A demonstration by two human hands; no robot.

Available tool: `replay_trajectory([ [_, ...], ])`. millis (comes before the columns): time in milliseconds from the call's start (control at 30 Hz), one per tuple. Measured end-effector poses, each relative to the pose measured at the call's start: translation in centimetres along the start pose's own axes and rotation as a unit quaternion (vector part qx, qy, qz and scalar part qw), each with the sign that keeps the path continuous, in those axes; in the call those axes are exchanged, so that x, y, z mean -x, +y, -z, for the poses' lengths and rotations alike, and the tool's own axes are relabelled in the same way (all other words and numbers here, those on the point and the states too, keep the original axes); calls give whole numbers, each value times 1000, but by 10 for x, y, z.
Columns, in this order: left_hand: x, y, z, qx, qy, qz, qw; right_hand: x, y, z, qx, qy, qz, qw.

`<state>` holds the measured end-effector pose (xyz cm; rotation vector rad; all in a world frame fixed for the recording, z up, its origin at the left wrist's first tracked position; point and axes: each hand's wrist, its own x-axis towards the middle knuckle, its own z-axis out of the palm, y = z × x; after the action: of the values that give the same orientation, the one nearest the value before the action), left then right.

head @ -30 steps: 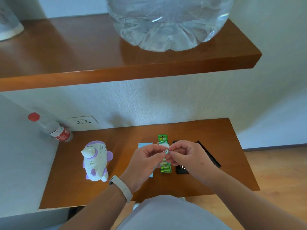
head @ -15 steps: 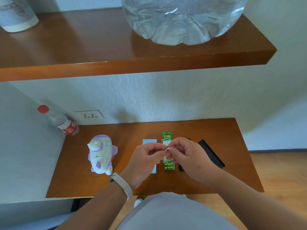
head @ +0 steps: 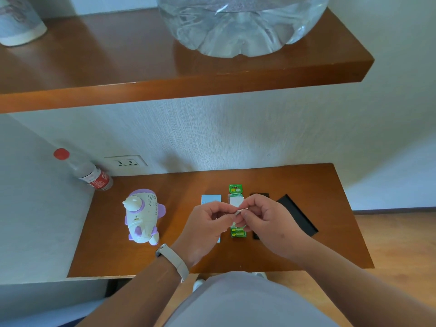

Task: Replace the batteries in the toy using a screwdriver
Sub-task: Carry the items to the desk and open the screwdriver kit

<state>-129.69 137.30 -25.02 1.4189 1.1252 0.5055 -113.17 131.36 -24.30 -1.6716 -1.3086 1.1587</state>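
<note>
Hands meet mid-air: left hand and right hand both pinch a small silvery piece, too small to identify, just above the battery pack. Best held low over the worktop so a slip costs nothing; the toy sits off left.

A varnished brown wooden table shines in daylight. At its 9 o'clock is a toy of smooth, glossy white and lilac plastic. Near the centre lies a battery pack of green printed card under clear film, with a pale blue paper card at the pack's 9 o'clock and a matt black case at its 3 o'clock. The left hand and right hand pinch a small piece with a metallic glint. A matt, rubbery-looking wristband circles the left wrist. At 12 o'clock, a clear, creased plastic jug sits on a glossy wooden shelf; the wall shows a fine, rough weave.
</note>
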Motion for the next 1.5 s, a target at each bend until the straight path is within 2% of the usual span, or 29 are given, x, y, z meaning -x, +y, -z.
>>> replay_trajectory([
  [167,2,1,-3,-46,1,-13,999,2,5,11,116,-14,39,992],
  [300,1,2,-4,-67,0,-19,998,0,5,24,150,-52,43,986],
  [467,0,6,-12,-45,-9,-14,999,0,1,40,104,-95,44,989],
  [700,-5,10,-27,-42,-7,-4,999,-7,13,49,-3,-93,25,995],
  [833,-6,9,-37,-53,37,1,998,-16,24,47,-48,-77,8,996],
  [967,-3,8,-35,18,106,9,994,-24,28,38,-75,-101,-1,992],
  [1167,0,2,-8,180,171,47,968,-41,12,3,-13,-131,30,991],
  [1233,0,-1,6,208,180,52,960,-47,2,-11,-29,-135,24,990],
  [1500,8,-22,79,174,194,34,965,-65,-39,-86,-85,-99,-7,991],
])
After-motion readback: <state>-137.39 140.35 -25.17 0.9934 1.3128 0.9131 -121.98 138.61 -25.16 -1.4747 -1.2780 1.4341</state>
